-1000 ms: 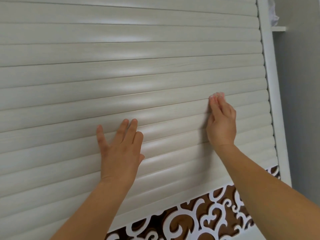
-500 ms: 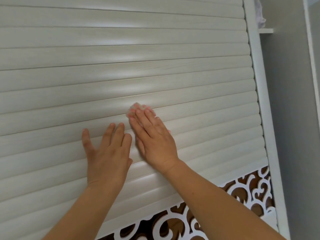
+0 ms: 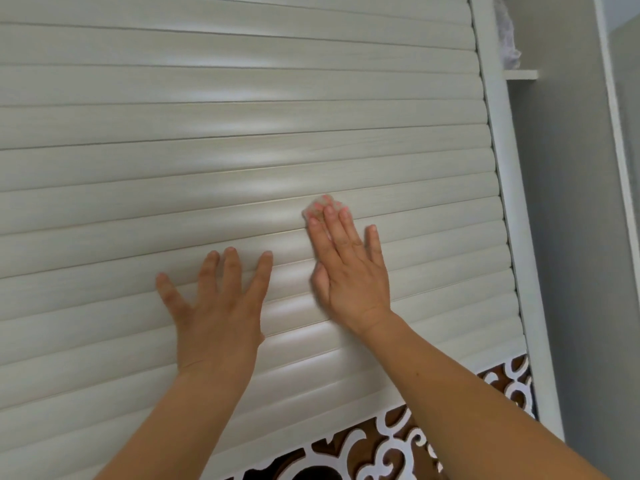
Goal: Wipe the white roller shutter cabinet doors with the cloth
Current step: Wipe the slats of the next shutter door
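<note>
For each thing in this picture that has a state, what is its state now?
shutter: down, slats closed.
cloth: flat against a slat, mostly hidden under the right fingertips.
right hand: fingers straight, pressing the cloth.
left hand: fingers spread, flat on the slats.

**Single head cam, close on shutter, tilted up**

One view only, so there is no overlap to report. The head-worn wide-angle camera is facing the white slatted roller shutter door from close range and looking slightly upward; the slats are filling most of the frame and bowing with lens distortion. Both forearms are entering from the bottom edge, with the left hand and right hand sitting around centre frame. The white vertical cabinet frame post is running down the right side, leaning. The brown-and-white scrollwork fretwork panel is showing along the bottom right.
</note>
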